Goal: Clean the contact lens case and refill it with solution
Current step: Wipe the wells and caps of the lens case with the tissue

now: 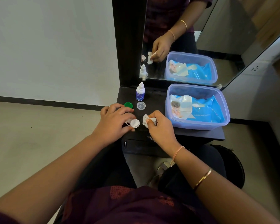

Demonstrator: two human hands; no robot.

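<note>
My left hand (114,122) holds the white contact lens case (134,123) against the dark shelf, one open well facing up. My right hand (159,126) pinches a crumpled white wipe (146,120) just right of the case, not touching it. Behind the hands stand a small solution bottle (140,92) with a white nozzle and blue label, a green cap (128,105) and a clear round cap (141,105), both lying loose on the shelf.
A translucent blue tub (223,113) holding a pack of baby wipes (200,110) fills the right side of the dark shelf (200,135). A mirror (233,38) rises behind it. The shelf's front edge is near my wrists; a drawer front sits below.
</note>
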